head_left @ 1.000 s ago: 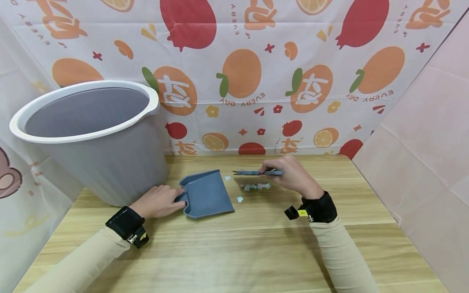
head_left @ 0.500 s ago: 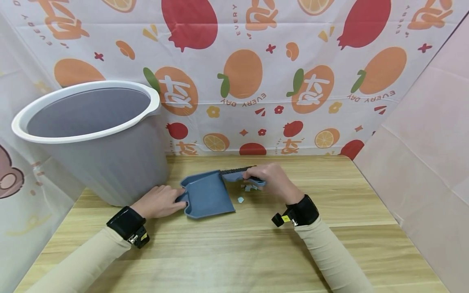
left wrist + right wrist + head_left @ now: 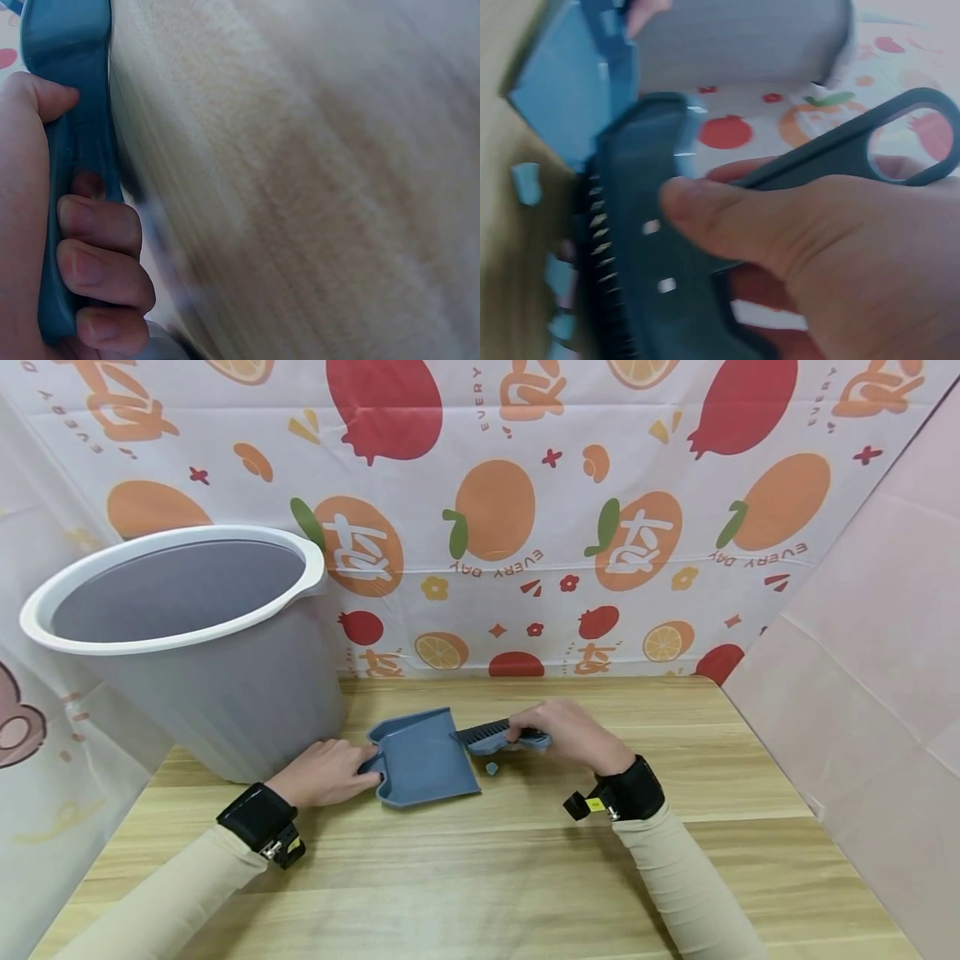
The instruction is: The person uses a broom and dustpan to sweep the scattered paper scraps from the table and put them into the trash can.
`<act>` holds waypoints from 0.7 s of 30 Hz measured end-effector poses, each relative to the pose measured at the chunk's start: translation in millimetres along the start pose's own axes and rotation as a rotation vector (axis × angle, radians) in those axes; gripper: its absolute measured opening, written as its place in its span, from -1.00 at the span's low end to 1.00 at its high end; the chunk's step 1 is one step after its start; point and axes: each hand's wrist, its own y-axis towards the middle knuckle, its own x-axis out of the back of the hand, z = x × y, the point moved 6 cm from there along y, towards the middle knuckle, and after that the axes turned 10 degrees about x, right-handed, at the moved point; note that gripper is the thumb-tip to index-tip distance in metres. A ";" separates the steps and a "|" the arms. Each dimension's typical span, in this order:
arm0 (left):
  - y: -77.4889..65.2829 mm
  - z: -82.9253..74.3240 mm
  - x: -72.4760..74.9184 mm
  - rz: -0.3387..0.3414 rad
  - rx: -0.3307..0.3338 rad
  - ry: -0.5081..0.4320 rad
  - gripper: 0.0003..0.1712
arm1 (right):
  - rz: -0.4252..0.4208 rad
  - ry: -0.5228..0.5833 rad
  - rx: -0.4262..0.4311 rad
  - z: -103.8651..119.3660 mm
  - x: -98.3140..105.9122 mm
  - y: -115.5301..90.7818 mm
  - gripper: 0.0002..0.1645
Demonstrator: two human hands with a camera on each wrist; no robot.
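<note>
A blue-grey dustpan [image 3: 423, 758] lies flat on the table, its wide mouth toward the right. My left hand [image 3: 327, 772] grips its handle, with the fingers curled round it in the left wrist view. My right hand [image 3: 566, 735] holds a small blue hand brush [image 3: 491, 742] with dark bristles, the brush's end at the dustpan's lip. A small pale-blue scrap [image 3: 492, 768] lies just in front of the lip. In the right wrist view several scraps [image 3: 560, 277] lie beside the bristles; the head view hides most of them behind the brush.
A large grey bin [image 3: 225, 693] with a white rim stands at the left, close behind my left hand. The wooden table [image 3: 450, 877] ends at a fruit-print cloth [image 3: 495, 610] at the back. A pale sheet [image 3: 862, 652] hangs at the right.
My right hand has moved left with the brush, then slightly toward me. The brush has turned bristles-forward and reached the dustpan's lip. The left hand and the dustpan have stayed put.
</note>
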 end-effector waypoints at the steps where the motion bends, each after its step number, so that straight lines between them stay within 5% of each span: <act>1: -0.1 0.3 0.1 -0.003 -0.003 0.004 -0.55 | 0.005 0.017 -0.009 -1.4 3.4 -2.5 -0.48; 6: -0.8 0.4 0.6 -0.006 -0.004 0.004 -0.62 | -0.005 0.111 -0.044 -8.7 18.8 -14.9 -0.70; 10: -0.7 1.0 0.1 -0.007 0.001 0.004 -0.69 | -0.028 0.150 -0.083 -14.9 26.2 -22.2 -0.63; 15: -0.2 0.5 -0.3 -0.011 -0.006 0.000 -0.68 | -0.099 0.122 -0.084 -14.8 36.4 -27.3 -0.38; 21: -0.5 -0.8 0.8 -0.004 -0.004 -0.001 -0.59 | -0.201 0.072 -0.076 -14.0 48.0 -30.0 -0.61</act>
